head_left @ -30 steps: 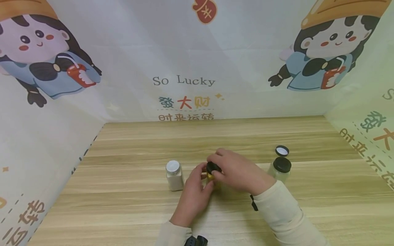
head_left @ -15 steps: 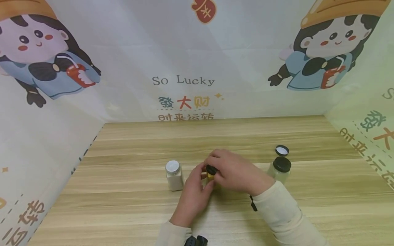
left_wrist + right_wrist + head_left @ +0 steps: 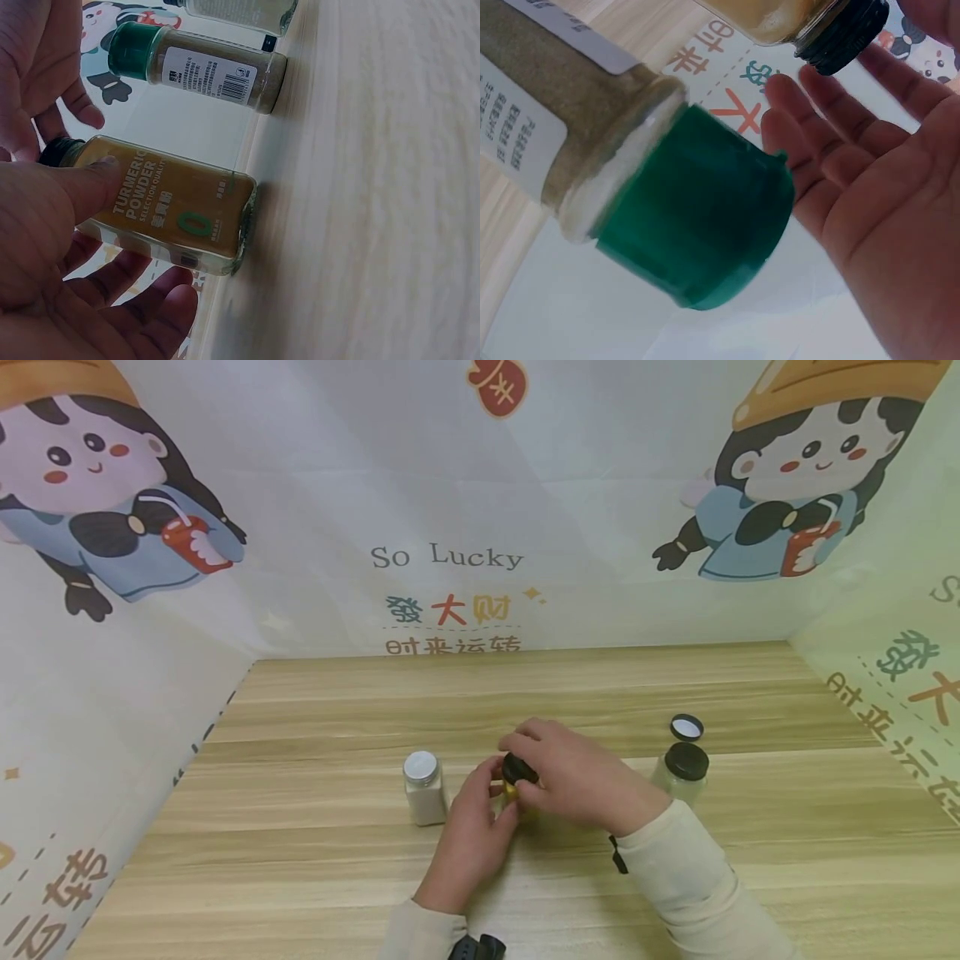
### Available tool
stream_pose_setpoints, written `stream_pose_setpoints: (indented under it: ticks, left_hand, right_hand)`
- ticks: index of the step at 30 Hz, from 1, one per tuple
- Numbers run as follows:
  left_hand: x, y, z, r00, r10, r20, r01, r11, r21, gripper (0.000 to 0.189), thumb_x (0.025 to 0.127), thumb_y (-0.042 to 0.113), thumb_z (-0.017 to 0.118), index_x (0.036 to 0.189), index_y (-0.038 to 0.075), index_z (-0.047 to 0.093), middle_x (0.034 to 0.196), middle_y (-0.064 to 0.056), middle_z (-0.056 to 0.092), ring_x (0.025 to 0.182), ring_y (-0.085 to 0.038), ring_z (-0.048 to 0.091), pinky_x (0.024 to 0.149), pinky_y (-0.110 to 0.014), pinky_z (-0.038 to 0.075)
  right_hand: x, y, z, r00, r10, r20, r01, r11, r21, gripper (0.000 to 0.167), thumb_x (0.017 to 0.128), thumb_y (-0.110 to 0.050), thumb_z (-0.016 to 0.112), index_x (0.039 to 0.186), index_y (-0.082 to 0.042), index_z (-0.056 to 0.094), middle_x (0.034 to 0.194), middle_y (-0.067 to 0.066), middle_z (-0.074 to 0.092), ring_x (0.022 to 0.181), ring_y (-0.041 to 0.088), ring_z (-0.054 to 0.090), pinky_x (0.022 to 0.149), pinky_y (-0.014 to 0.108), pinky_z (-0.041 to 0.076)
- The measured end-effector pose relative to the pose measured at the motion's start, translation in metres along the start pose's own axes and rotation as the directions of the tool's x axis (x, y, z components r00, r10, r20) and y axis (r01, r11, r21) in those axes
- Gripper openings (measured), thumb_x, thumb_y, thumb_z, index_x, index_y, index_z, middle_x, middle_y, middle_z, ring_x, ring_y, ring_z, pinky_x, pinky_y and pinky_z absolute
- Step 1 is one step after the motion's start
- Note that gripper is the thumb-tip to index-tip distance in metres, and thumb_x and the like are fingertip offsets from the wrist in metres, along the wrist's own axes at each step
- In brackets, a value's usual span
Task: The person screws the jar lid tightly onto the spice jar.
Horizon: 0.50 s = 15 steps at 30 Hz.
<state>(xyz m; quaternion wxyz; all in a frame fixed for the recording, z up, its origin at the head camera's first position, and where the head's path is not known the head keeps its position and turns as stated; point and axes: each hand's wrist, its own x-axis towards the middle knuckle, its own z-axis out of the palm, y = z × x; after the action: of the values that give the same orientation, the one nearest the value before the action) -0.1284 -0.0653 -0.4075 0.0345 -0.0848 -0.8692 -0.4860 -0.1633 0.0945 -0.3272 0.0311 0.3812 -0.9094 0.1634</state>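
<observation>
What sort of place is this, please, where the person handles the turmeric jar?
Probably a staged recording corner rather than a real kitchen. The wood-grain table is enclosed by a cartoon-printed backdrop at the back and both sides, and the turmeric jar is among several upright jars there.

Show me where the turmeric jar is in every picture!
Head: turmeric jar below centre, slightly right, partly hidden.
Left wrist: turmeric jar left of centre, writing showing.
Right wrist: turmeric jar at the top, right of centre, cut off.
Shared landmark: its black lid.
</observation>
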Motion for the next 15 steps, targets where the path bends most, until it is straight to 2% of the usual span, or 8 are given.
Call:
stream_pose_setpoints:
  ticks: [6, 15]
  left_hand:
    - [-0.0009, 0.0, -0.0004, 1.0, -0.001, -0.005, 0.001, 1.0, -0.001, 0.053, 0.097, 0.012, 0.064, 0.145, 0.004, 0.043, 0.132, -0.013, 0.055, 0.119, -0.031, 0.058, 0.094, -0.045, 0.05]
    - [-0.0006, -0.0012, 0.0007, 1.0, 0.008, -0.017, -0.008, 1.0, -0.003, 0.051, 0.096, 0.011, 0.065, 0.143, 0.005, 0.045, 0.131, -0.012, 0.057, 0.118, -0.03, 0.058, 0.092, -0.045, 0.05]
  right_hand:
    - [0.0019, -0.0005, 0.0023, 0.996, -0.087, -0.026, 0.087, 0.996, -0.009, 0.036, 0.082, 0.002, 0.06, 0.114, -0.012, 0.07, 0.11, 0.001, 0.064, 0.1, 0.018, 0.059, 0.089, 0.036, 0.051]
    - [0.0008, -0.0006, 0.0035, 0.998, -0.057, -0.025, 0.058, 0.998, 0.009, 0.027, 0.088, -0.001, 0.063, 0.113, -0.008, 0.069, 0.107, 0.003, 0.063, 0.099, 0.019, 0.06, 0.087, 0.037, 0.051]
